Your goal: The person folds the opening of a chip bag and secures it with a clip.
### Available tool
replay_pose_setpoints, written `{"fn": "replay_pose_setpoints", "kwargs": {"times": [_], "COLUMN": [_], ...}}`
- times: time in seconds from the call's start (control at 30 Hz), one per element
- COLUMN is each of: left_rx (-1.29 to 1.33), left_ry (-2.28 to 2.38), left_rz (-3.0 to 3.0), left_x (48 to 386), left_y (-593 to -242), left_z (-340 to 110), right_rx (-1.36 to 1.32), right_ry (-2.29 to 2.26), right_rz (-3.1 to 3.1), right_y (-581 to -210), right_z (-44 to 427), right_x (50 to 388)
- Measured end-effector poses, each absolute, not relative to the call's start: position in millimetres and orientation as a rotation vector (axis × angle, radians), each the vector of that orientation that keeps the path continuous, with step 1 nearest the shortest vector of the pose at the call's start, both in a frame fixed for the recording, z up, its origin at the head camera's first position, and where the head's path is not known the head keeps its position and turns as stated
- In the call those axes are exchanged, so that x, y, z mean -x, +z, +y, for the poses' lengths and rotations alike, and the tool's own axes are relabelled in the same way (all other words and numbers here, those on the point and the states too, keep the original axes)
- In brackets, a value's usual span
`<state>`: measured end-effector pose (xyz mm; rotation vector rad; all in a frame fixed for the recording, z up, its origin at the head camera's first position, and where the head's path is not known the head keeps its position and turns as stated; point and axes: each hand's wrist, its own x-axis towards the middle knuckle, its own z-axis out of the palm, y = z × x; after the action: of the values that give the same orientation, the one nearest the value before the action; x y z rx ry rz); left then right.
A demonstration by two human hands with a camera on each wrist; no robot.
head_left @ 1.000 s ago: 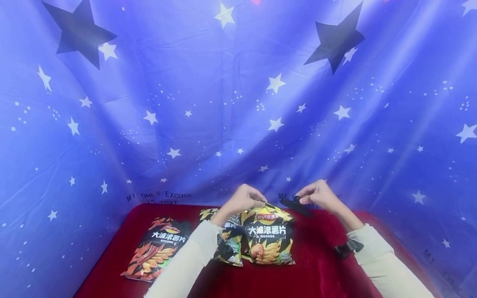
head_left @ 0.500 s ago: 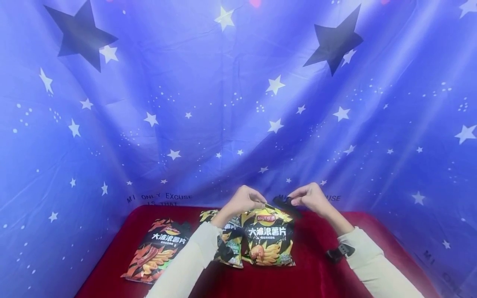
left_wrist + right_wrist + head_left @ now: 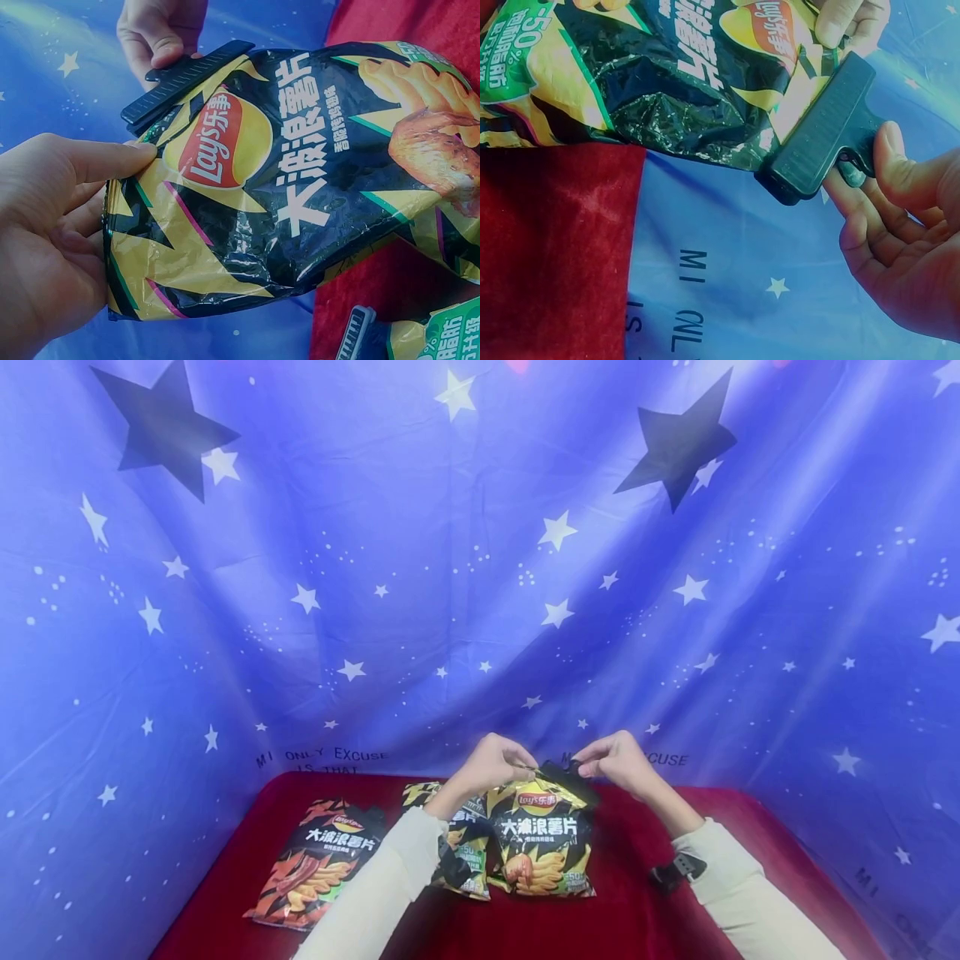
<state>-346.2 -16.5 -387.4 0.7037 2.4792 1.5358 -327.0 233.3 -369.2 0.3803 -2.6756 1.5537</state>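
Observation:
A black and yellow Lay's chip bag (image 3: 542, 842) stands on the red cloth in the head view. My left hand (image 3: 491, 770) pinches its top edge, thumb in front, clearly seen in the left wrist view. A black bag clip (image 3: 821, 131) lies across the right part of that top edge, over the front of the bag. My right hand (image 3: 621, 763) pinches the clip's handles between thumb and fingers. How far the bag's edge sits inside the clip cannot be told.
Left of it, a second chip bag (image 3: 474, 847) is partly behind my left forearm; a black clip (image 3: 355, 332) shows at its top. Farther left lies an orange and black chip bag (image 3: 300, 877) with a dark clip (image 3: 372, 817). A blue starry curtain (image 3: 450, 568) hangs behind the red table (image 3: 630, 910).
My right hand has moved left with the clip, bringing it from beside the bag onto the bag's top right edge. The left hand has kept its hold on the bag.

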Motion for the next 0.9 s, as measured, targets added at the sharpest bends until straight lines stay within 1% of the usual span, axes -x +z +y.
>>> {"fn": "replay_pose_setpoints", "kwargs": {"times": [0.73, 0.9], "left_rx": [-0.767, -0.753], "left_ry": [1.517, 1.52], "left_rz": [2.517, 2.507], "left_x": [345.8, 345.3], "left_y": [-384.8, -385.6], "left_z": [-15.5, -15.7], "right_rx": [-0.372, -0.346], "right_ry": [1.357, 1.374], "right_rz": [-2.764, -2.781], "right_y": [-367.6, -368.0], "right_z": [226.7, 225.3], "right_x": [327.3, 327.5]}}
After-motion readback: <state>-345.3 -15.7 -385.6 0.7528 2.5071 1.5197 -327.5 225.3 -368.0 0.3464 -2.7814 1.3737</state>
